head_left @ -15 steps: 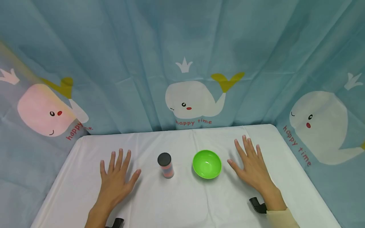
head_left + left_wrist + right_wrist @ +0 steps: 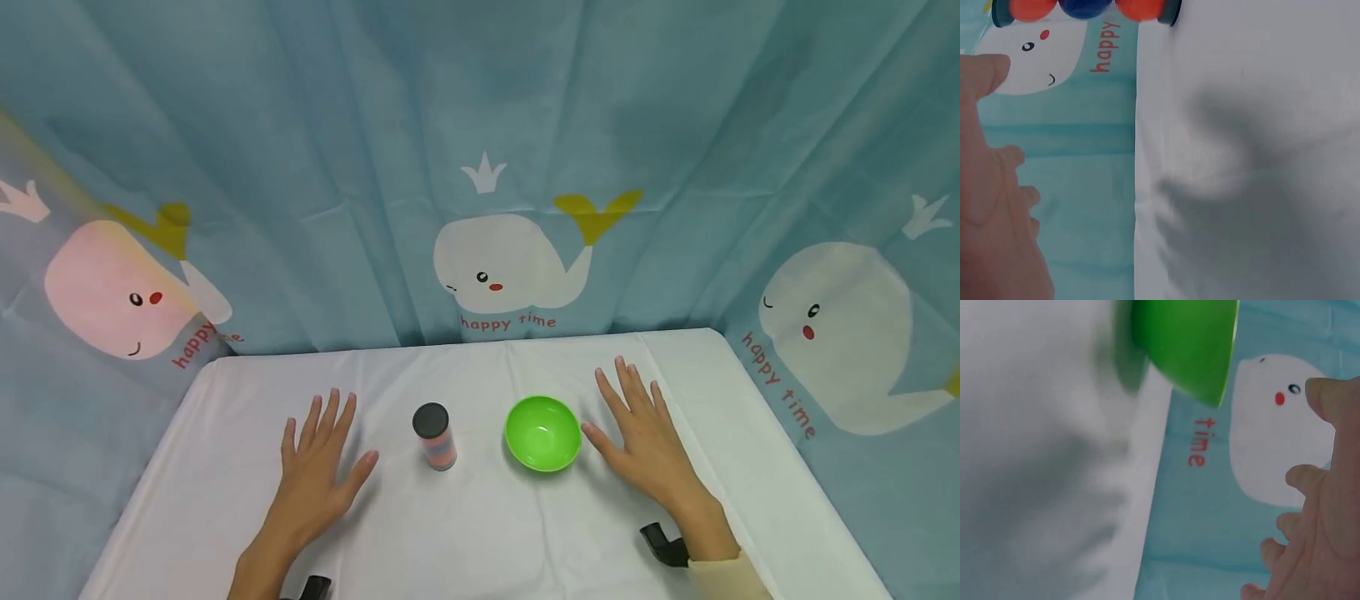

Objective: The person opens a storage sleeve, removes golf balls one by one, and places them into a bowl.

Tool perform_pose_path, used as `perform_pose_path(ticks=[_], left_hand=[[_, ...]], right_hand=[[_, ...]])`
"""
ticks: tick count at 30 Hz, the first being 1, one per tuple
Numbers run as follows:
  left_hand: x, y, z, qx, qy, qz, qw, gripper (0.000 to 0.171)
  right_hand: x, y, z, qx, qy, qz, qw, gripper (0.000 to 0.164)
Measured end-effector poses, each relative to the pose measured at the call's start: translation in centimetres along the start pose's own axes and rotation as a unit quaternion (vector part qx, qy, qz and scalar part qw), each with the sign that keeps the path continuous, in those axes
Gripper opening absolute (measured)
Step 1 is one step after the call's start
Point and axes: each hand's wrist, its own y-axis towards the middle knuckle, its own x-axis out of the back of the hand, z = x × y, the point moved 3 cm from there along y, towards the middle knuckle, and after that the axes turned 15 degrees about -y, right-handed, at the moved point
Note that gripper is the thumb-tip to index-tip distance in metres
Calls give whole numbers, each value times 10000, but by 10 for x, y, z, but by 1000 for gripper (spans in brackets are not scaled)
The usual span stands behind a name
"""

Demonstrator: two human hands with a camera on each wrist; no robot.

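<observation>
A clear tube [image 2: 437, 446] with a dark lid stands upright on the white table; in the left wrist view the tube [image 2: 1085, 6] shows two orange balls and a blue one between dark end caps. To its right sits a bright green bowl [image 2: 543, 433] with nothing in it. My left hand [image 2: 315, 483] hovers left of the tube, fingers spread and thumb toward it. Over the table on the bowl's right, my right hand [image 2: 648, 450] is also spread, its thumb tip close to the rim. Neither hand holds anything.
White cloth covers the table [image 2: 450, 533]. Behind it and along both sides hangs a blue curtain [image 2: 337, 275] printed with whales. A black curved piece [image 2: 663, 546] is at my right wrist, and a similar black piece [image 2: 315, 587] is at the left.
Both hands have moved inward: the left one rightward toward the tube, the right one leftward toward the green bowl. Tube and bowl stay where they were.
</observation>
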Motion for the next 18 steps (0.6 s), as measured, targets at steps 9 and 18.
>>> perform_pose_path(ticks=[9, 18], left_hand=[[-12, 8, -14, -565, -272, -293, 9976, 92], [-23, 16, -23, -725, -875, -258, 9932, 94]], right_hand=[[8, 7, 27, 430, 147, -237, 9987, 79], [15, 15, 54, 685, 380, -217, 9967, 72]])
